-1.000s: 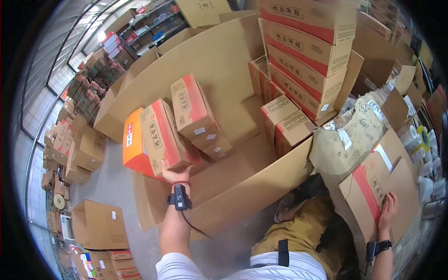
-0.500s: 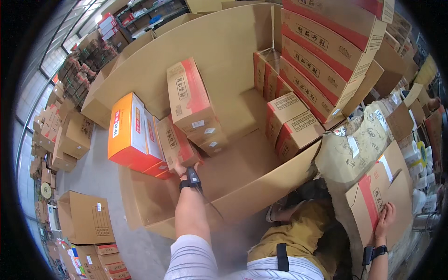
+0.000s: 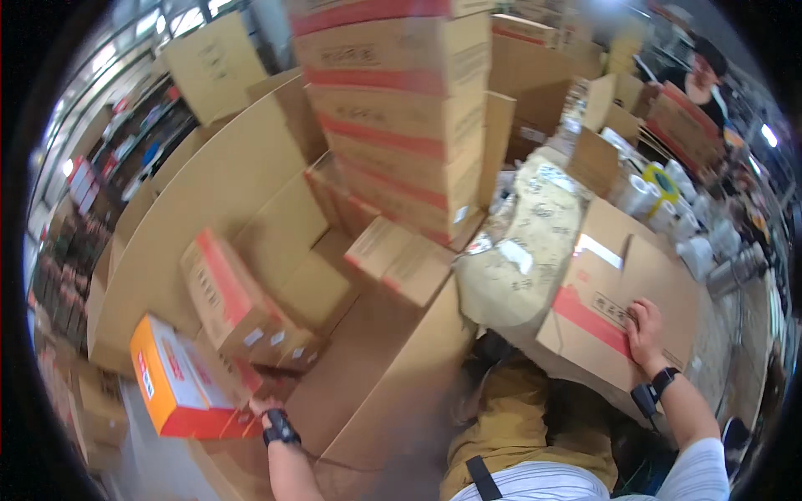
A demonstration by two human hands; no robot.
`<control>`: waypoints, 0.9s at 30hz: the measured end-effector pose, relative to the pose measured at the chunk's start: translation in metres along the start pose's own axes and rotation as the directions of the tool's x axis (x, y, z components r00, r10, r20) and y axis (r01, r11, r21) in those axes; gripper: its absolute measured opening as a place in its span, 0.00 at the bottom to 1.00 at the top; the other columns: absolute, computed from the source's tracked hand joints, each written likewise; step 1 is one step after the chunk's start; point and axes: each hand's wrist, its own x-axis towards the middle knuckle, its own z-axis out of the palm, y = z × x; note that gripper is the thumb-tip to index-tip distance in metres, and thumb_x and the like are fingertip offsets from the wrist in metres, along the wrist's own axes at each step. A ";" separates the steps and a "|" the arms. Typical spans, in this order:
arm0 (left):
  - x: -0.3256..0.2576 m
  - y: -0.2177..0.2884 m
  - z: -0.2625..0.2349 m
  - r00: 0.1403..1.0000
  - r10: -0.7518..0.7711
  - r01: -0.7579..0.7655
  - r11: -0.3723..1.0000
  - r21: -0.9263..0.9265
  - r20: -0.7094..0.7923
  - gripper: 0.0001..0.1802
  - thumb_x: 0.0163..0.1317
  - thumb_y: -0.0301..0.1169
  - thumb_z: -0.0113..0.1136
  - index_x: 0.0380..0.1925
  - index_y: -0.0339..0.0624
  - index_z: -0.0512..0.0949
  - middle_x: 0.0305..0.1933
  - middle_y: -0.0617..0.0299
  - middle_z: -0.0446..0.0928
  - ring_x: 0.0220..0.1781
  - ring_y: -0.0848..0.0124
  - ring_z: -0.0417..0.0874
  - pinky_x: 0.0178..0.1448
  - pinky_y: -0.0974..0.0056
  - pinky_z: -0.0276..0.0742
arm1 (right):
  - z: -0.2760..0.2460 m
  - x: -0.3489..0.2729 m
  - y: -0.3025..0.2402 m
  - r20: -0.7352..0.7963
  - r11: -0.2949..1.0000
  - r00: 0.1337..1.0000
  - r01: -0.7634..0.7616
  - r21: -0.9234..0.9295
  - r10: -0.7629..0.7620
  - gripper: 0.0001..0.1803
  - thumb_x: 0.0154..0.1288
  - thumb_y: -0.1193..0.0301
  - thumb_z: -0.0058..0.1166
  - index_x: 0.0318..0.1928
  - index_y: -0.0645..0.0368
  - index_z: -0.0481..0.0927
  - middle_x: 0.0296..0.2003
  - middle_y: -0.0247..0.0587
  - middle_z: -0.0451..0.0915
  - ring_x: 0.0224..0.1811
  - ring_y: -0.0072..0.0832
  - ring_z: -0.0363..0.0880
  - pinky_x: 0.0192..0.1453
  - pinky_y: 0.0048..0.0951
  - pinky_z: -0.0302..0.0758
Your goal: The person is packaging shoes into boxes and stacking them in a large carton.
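In the head view, taken around the picture's centre, the left hand [image 3: 267, 407] is at seven o'clock, touching the near end of an oblong brown cardboard box with a red band [image 3: 224, 365]. Its fingers are small and blurred, partly spread against that end; I cannot tell how firmly they grip. This box lies at eight o'clock, between an orange-and-white rectangular box [image 3: 159, 388] on its outer side and a stack of brown-and-red oblong cardboard boxes [image 3: 232, 296] toward nine. A big brown cardboard carton with tall walls [image 3: 196, 188] spreads around them, and two low brown cardboard boxes [image 3: 409, 255] sit at the centre, beneath a tall column of brown-and-red cardboard boxes [image 3: 393, 108] at twelve.

Toward four o'clock, the right hand [image 3: 645, 331] rests on a flattened brown cardboard box with a red stripe [image 3: 576, 313], its fingers slightly curled and pressed on the cardboard. That flattened box lies on the surface [image 3: 731, 330], beside a crumpled tan sheet [image 3: 510, 288] at three. White rolls [image 3: 637, 198] stand beyond, and another person [image 3: 710, 79] is at two
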 end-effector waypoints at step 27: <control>-0.550 -0.289 0.482 -0.229 -0.318 -0.973 0.087 -0.212 0.920 0.41 0.54 0.52 0.58 0.66 0.48 0.59 0.68 0.48 0.56 0.71 0.55 0.54 0.72 0.50 0.45 | -0.022 -0.009 0.027 -0.102 0.981 0.994 -0.023 0.192 0.043 0.16 0.58 0.67 0.53 0.46 0.57 0.75 0.52 0.49 0.70 0.54 0.45 0.68 0.59 0.43 0.64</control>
